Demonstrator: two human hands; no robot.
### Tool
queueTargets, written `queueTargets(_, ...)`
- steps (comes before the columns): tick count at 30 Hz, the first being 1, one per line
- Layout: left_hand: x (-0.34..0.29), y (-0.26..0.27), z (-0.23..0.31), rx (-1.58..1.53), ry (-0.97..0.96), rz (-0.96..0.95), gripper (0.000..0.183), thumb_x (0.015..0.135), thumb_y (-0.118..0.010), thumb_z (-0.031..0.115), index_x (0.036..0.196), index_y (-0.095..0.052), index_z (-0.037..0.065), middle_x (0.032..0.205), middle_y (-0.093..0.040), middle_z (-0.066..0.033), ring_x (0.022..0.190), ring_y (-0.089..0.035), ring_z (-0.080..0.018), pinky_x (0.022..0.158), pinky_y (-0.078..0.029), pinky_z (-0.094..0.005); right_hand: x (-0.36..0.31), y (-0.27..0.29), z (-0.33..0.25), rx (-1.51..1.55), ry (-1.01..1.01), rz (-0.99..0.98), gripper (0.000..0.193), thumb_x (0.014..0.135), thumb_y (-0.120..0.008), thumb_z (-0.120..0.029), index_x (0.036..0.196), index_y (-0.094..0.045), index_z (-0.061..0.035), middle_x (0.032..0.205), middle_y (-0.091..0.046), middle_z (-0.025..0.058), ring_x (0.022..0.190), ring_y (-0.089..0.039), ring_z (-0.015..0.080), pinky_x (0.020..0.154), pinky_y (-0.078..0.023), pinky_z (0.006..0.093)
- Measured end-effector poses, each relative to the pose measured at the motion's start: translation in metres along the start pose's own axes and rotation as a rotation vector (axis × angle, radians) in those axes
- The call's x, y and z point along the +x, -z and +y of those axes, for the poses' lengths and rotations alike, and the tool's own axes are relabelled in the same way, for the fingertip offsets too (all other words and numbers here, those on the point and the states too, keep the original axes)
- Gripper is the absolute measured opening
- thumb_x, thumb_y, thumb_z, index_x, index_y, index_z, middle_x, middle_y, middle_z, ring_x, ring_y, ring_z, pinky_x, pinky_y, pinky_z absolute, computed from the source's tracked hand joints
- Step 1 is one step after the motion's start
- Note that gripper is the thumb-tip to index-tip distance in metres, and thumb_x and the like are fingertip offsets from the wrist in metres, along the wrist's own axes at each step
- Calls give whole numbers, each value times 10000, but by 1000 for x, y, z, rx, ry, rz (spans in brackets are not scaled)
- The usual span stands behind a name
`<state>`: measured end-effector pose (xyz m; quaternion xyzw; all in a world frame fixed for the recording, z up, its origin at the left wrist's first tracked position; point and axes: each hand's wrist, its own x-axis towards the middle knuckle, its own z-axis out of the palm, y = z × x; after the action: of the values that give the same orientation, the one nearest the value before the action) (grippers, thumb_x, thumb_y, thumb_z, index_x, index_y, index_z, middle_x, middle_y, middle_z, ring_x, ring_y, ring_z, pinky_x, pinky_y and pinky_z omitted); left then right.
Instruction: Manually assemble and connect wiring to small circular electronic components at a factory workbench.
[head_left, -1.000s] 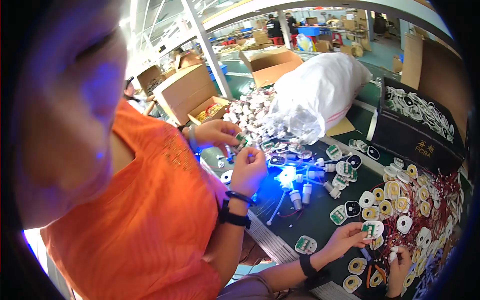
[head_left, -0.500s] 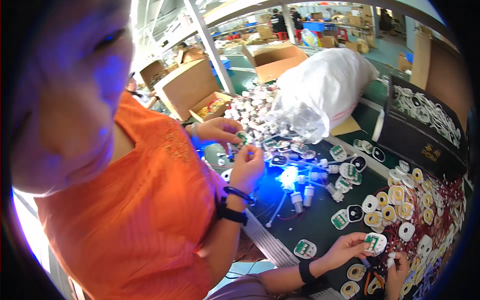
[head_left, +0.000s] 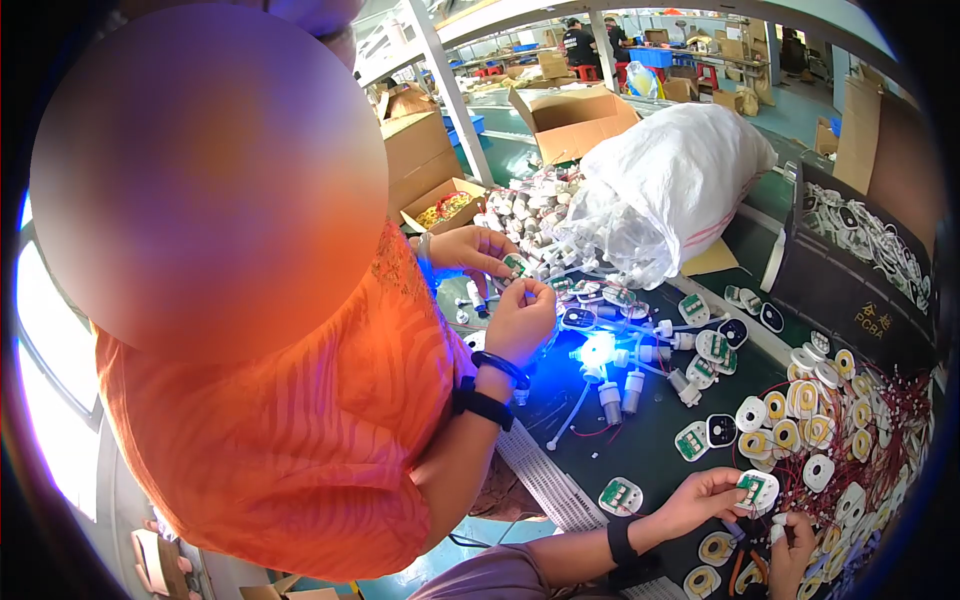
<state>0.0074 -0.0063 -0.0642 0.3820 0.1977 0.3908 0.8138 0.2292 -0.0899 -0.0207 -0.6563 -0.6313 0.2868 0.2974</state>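
Observation:
Near the lower right, my left hand (head_left: 705,503) pinches the edge of a white rounded housing (head_left: 768,487) with a green circuit board in it. Close beside it, my right hand (head_left: 793,555) has its thumb and fingers brought together. Something small and white shows at those fingertips; what it is cannot be made out. Below my hands lie round white pieces with yellow rings (head_left: 716,548). Another housing with a green board (head_left: 620,496) lies on the table left of my left wrist.
At left, a co-worker in orange (head_left: 330,440) handles a green-board piece (head_left: 516,264). A blue light (head_left: 597,348) glows among white-capped cylinders mid-table. Ring pieces with red wires (head_left: 800,420) heap at right, below a black bin (head_left: 860,270). A white sack (head_left: 680,180) stands farther back.
The view has shifted, so the scene sits farther right in the picture. My hands keep nearly the same hold and place over the table.

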Motion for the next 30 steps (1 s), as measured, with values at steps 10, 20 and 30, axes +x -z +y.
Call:
queueTargets(10,-1,-1,0,7,20,-12,260,941,-508,146,1175,-525,35,1022,-618,-34,894,-616,-101,728,-523,-219,-3,-5,18,77,8,17,194,875,-518,-61,1054,-573,-8,986,-586,77,874,-541,171,770,-453,283)
queueTargets(20,0,-2,1,1,37,-22,251,942,-503,139,1170,-522,35,1018,-622,-37,881,-619,-94,707,-521,-202,-3,-5,0,113,-25,9,183,872,-527,-64,1029,-590,4,936,-607,81,859,-545,158,777,-442,285)
queueTargets(30,0,-5,-2,15,4,8,257,931,-526,177,1143,-535,31,955,-637,-37,811,-618,-86,645,-514,-209,-2,-3,-1,32,79,11,192,873,-524,-67,1030,-593,18,942,-613,81,867,-554,166,793,-439,284)
